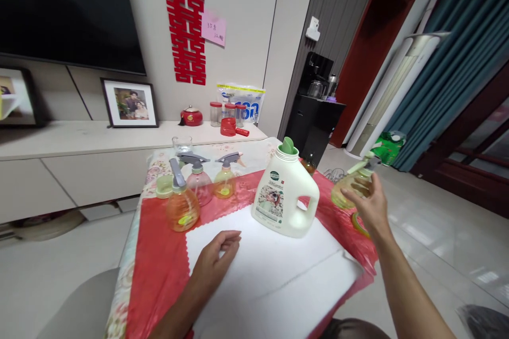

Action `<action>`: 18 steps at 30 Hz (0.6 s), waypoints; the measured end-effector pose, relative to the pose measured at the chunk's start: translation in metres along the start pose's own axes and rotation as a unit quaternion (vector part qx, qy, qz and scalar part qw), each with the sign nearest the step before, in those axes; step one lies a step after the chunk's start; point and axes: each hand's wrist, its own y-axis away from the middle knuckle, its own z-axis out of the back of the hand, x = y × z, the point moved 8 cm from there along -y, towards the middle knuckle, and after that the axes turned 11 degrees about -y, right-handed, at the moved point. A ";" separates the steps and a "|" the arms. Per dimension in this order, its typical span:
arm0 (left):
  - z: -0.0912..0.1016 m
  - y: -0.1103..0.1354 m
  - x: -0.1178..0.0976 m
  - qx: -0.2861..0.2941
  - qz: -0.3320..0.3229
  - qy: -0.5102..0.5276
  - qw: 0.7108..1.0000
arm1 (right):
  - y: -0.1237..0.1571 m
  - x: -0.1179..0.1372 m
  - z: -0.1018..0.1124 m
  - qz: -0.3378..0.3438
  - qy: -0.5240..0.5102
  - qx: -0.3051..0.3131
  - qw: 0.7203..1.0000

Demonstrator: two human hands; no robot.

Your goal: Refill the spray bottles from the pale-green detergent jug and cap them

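At the right edge of the table, my right hand [369, 201] grips a yellow-green spray bottle [341, 190] by its body, with the thumb across the near side. My left hand [218, 257] rests on the white sheet [286, 275], fingers loosely bent and thumb apart, nothing in it. Between the hands stands a cream detergent jug [264, 183] with a green spout and no cap on its neck. To the left are an orange spray bottle [182, 212], a pink one [203, 190] and a yellow one [225, 186]. A green cap [164, 186] sits beside them.
A red cloth [155, 265] lies under the sheet. A roll of tape [360, 224] is below the right-hand bottle, and a brown bottle [308, 163] stands behind the jug. A glass [182, 144] stands at the back. The cabinet [79, 140] bears several jars and a red dipper [228, 127].
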 end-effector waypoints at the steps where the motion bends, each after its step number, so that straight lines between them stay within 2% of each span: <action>1: 0.000 0.000 0.001 -0.003 -0.001 -0.005 1.000 | -0.006 -0.014 -0.005 -0.003 0.003 0.005 1.000; 5: -0.001 -0.002 0.007 -0.005 -0.023 -0.027 0.999 | -0.028 -0.063 -0.028 -0.013 0.008 0.013 1.000; 8: -0.001 -0.005 0.015 -0.009 -0.029 -0.042 0.999 | -0.042 -0.091 -0.043 -0.008 0.012 0.009 1.000; 12: -0.004 -0.006 0.022 0.012 -0.025 -0.063 0.998 | -0.058 -0.116 -0.060 0.004 0.017 0.006 1.000; 18: -0.002 0.001 0.015 -0.032 -0.007 -0.027 0.999 | -0.071 -0.137 -0.077 0.009 0.022 0.018 1.000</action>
